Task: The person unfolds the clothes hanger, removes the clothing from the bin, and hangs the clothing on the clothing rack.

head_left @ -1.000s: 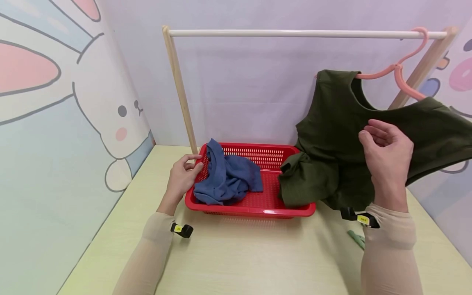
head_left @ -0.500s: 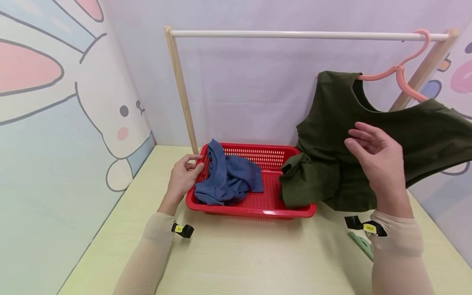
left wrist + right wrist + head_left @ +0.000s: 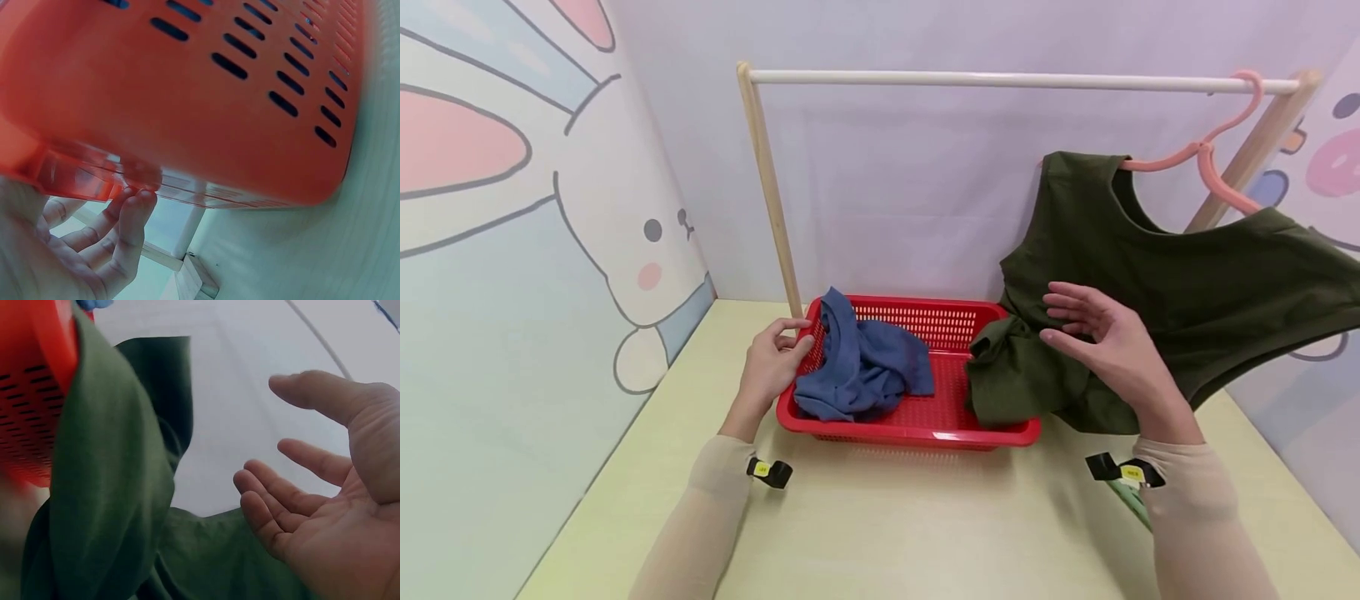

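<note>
At the left end of a red plastic basket, my left hand grips the rim, its fingertips against the outer wall. The thumb is hidden in the left wrist view. A crumpled blue cloth garment lies in the basket's left half. From a pink hanger hangs a dark green sleeveless top, whose bunched lower part lies over the basket's right end. In front of this top my right hand is raised with fingers apart and nothing between them; the green cloth is beside it.
A rack with a white rail and wooden posts stands behind the basket. Partly behind my right sleeve, a green object lies on the pale wooden table. Walls with cartoon drawings close in both sides.
My right hand has moved left and down across the green top, towards the basket, its fingers spreading. The left hand has stayed at the basket's rim.
</note>
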Demonstrator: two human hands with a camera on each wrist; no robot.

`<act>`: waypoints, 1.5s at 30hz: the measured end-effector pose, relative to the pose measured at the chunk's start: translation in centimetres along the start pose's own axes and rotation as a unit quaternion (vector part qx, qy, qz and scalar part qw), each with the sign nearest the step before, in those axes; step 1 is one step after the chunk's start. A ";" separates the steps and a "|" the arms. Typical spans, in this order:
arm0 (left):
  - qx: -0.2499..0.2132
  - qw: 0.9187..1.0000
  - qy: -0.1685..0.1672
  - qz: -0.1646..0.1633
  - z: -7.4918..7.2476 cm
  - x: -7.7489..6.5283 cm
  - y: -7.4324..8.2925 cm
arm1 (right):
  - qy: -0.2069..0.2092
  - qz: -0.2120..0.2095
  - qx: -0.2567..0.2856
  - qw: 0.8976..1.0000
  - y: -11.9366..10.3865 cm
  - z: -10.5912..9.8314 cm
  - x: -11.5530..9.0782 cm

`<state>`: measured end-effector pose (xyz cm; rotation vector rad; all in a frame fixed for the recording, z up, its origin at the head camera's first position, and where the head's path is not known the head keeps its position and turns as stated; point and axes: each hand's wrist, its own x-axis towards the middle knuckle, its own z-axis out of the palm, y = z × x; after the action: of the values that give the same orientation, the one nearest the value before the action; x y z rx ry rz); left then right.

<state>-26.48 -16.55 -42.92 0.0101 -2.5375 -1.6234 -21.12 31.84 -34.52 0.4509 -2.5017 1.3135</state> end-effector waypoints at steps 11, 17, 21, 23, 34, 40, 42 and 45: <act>0.002 1.000 0.002 0.001 0.0 -0.1 0.1 | -0.083 0.027 0.014 0.996 2.8 0.8 0.5; 0.000 1.000 0.002 -0.006 0.0 -0.1 0.0 | -0.122 0.032 0.011 0.992 3.8 1.2 0.8; 0.002 1.000 0.002 -0.005 0.1 -0.1 0.0 | -0.144 0.035 0.006 0.989 4.2 1.2 0.8; 0.003 1.000 0.002 -0.005 0.1 -0.1 0.1 | -0.154 0.035 0.005 0.987 4.3 1.2 0.8; 0.005 1.000 0.000 -0.008 0.0 0.0 0.0 | -0.174 0.034 -0.015 0.984 5.3 1.4 0.8; 0.005 1.000 -0.001 -0.005 -0.1 -0.1 0.1 | -0.178 0.047 -0.027 0.982 5.5 1.5 0.8; 0.006 1.000 -0.001 -0.004 -0.1 0.0 0.1 | -0.180 0.050 -0.028 0.982 5.5 1.5 0.8; 0.008 1.000 -0.001 -0.003 -0.1 0.0 0.1 | -0.179 0.051 -0.032 0.982 5.5 1.5 0.8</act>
<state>-26.43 -16.55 -42.79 0.0177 -2.5551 -1.6057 -24.18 33.41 -39.12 0.5984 -2.8871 1.2783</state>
